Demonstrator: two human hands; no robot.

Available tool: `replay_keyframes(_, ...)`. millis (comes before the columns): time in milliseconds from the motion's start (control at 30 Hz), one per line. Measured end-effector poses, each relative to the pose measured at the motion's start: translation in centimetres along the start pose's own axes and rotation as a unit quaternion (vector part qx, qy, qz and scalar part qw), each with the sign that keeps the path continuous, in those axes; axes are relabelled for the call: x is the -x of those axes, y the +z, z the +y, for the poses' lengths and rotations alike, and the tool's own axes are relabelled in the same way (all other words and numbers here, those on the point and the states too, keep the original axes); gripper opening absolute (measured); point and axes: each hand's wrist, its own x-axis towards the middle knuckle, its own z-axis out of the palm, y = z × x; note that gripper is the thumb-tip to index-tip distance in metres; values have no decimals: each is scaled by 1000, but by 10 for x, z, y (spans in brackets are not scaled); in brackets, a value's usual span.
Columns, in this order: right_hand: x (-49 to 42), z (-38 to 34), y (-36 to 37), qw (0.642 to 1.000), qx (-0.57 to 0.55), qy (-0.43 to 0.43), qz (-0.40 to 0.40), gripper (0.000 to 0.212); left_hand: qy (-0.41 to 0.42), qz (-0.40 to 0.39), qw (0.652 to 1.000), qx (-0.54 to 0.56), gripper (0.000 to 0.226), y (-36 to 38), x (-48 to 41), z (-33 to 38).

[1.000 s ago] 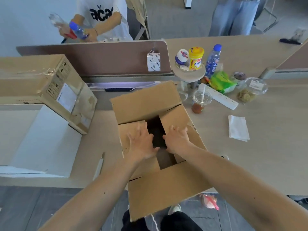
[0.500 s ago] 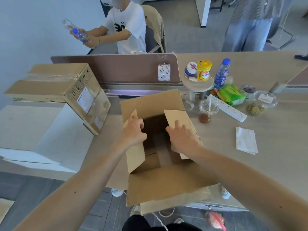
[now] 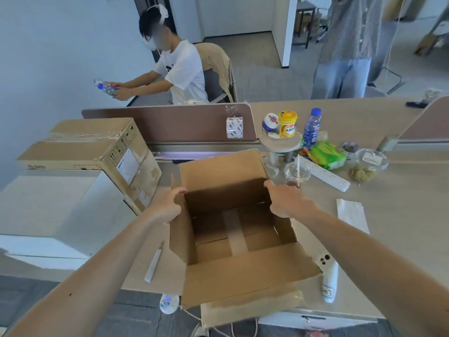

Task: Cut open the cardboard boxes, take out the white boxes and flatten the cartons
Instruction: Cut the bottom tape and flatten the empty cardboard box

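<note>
An open brown carton stands on the desk in front of me, its inside bare down to the taped bottom. My left hand grips the carton's left side flap, folded outward. My right hand holds the right side flap, also pushed outward. The far and near flaps stand open. A large white box lies at the left, and a sealed, taped carton rests on top of it. A white utility knife lies on the desk left of the open carton.
A white phone lies right of the carton, near the desk edge. Behind it stand a plastic cup with straw, a power strip, bottles, snacks and a napkin. A brown divider runs across the back; two people are beyond it.
Both hands have spread the two side flaps apart and outward, so the carton's inside now shows fully. The view has also tilted upward.
</note>
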Motion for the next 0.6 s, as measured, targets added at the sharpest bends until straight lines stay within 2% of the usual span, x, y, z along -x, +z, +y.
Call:
replay_keyframes(200,6,12,-15,996,-89,20,12,60,39,14,999,8,70,-19,10,-13)
replay_keyframes(333,7,4,-29,992,-113,24,53,59,65,18,996,53,78,-39,16,-6)
replay_keyframes(467,7,-5,-44,987,-113,39,108,58,100,37,993,51,83,-59,21,1)
replay_keyframes(600,11,-10,-53,984,-127,20,125,60,133,38,989,59,84,-75,28,6)
